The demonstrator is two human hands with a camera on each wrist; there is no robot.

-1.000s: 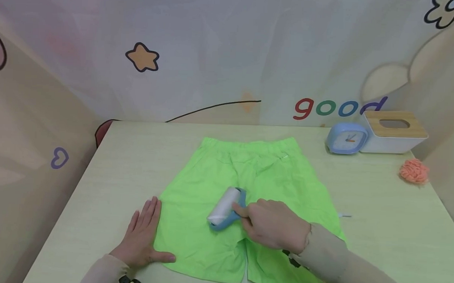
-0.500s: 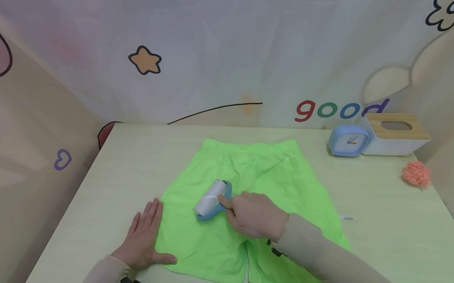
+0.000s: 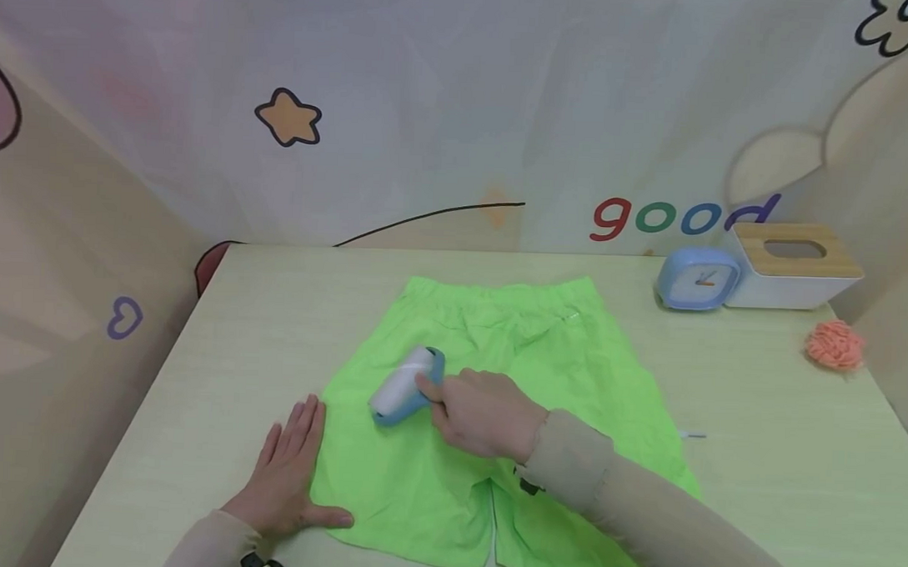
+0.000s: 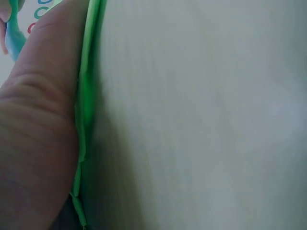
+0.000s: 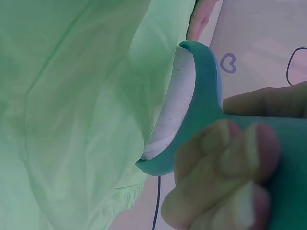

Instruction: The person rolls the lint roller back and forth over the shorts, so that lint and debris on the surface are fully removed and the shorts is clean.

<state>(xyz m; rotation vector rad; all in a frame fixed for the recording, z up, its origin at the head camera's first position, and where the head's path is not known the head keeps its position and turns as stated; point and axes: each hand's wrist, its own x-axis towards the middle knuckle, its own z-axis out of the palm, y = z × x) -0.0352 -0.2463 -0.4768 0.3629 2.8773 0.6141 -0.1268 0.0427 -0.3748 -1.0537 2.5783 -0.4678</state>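
Bright green shorts (image 3: 548,387) lie spread flat on the table, waistband toward the back. My right hand (image 3: 487,414) grips the blue handle of a lint roller (image 3: 401,390), its white roll against the left half of the shorts. In the right wrist view the fingers of the right hand (image 5: 220,177) curl round the handle, with the lint roller's white roll (image 5: 175,103) touching the green cloth. My left hand (image 3: 286,469) lies flat with straight fingers at the shorts' left edge, thumb on the lower hem. The left wrist view shows that thumb (image 4: 41,105) beside the cloth's edge.
At the back right of the table (image 3: 265,327), a blue clock (image 3: 698,279) stands beside a white tissue box (image 3: 792,270) with a wooden lid. A coral-pink yarn-like bundle (image 3: 835,345) lies near the right edge. A printed curtain (image 3: 430,107) hangs behind.
My right hand has moved left and toward the back, carrying the lint roller over the shorts from near their middle to the left half. The left hand has stayed in place.
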